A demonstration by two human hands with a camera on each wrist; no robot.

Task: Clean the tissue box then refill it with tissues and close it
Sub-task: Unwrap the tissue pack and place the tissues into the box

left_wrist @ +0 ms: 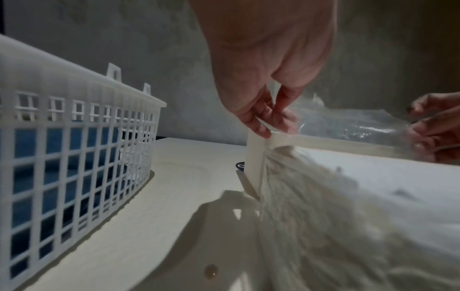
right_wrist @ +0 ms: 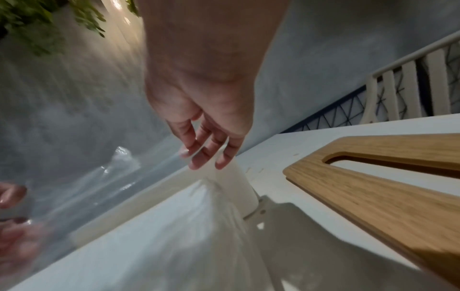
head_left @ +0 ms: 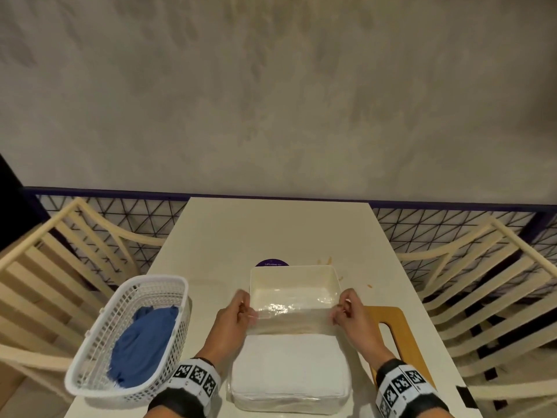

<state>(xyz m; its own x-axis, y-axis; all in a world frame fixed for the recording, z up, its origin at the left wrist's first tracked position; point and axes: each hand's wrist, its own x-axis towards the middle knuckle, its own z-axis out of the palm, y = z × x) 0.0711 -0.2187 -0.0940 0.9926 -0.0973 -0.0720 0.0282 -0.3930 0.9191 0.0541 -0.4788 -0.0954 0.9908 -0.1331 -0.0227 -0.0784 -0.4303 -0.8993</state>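
The white tissue box [head_left: 292, 277] stands open and empty at the table's middle. In front of it lies a pack of white tissues [head_left: 289, 372] in a clear plastic wrapper [head_left: 289, 315]. The wrapper's open end is stretched across the box's near rim. My left hand [head_left: 245, 307] pinches the wrapper's left edge at the box corner [left_wrist: 254, 157]. My right hand [head_left: 342, 309] pinches its right edge at the other near corner [right_wrist: 239, 181]. The wooden lid [head_left: 391, 318], with its slot, lies flat to the right of the box.
A white lattice basket [head_left: 156, 279] holding a blue cloth [head_left: 141, 348] sits at the left front. A round purple sticker [head_left: 272, 263] shows behind the box, with orange stains [head_left: 328, 260] nearby. Slatted chairs [head_left: 45, 282] flank the table and a wall rises behind it.
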